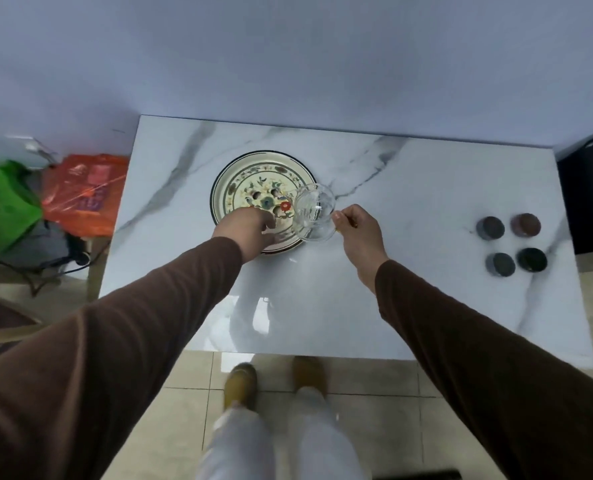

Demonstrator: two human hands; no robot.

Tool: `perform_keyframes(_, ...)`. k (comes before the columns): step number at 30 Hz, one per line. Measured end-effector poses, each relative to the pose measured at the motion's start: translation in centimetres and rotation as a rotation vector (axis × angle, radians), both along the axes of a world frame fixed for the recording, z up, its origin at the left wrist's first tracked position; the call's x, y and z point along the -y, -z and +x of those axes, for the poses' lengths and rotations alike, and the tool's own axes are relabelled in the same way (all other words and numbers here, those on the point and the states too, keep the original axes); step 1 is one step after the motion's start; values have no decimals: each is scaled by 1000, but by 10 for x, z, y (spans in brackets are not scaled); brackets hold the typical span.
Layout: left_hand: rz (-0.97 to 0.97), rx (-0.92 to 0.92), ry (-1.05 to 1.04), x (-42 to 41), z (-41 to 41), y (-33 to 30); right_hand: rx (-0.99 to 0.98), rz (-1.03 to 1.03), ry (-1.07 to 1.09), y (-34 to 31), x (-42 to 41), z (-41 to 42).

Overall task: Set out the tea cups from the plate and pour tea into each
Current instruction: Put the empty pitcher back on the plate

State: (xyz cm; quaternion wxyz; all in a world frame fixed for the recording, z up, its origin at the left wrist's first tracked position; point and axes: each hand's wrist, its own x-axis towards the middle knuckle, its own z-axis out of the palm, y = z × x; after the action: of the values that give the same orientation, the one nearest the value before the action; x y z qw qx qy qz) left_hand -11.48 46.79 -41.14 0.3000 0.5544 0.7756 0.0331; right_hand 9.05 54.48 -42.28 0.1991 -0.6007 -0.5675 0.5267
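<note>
A floral plate (253, 174) with a dark rim lies on the marble table (409, 306). My right hand (359, 233) grips the handle of a clear glass pitcher (314, 211), which is tilted over the plate's right edge. My left hand (248, 230) rests on the plate's near rim, fingers curled; whether it holds anything is hidden. Several small dark tea cups (511, 244) stand in a cluster on the right side of the table, apart from both hands. No cup shows on the plate.
A wall stands just behind the table. Green (0, 206) and orange (83, 195) bags and cables lie on the floor to the left. A dark object (589, 188) stands at the table's right end. My feet are at the near edge.
</note>
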Motion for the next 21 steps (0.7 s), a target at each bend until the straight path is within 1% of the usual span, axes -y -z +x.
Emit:
perform_keyframes(11, 31, 21, 151, -13, -99, 45, 37, -2, 53, 39, 10, -101)
perform_keyframes(21, 44, 25, 190, -14, -130, 68, -6, -50, 80, 72, 2, -144)
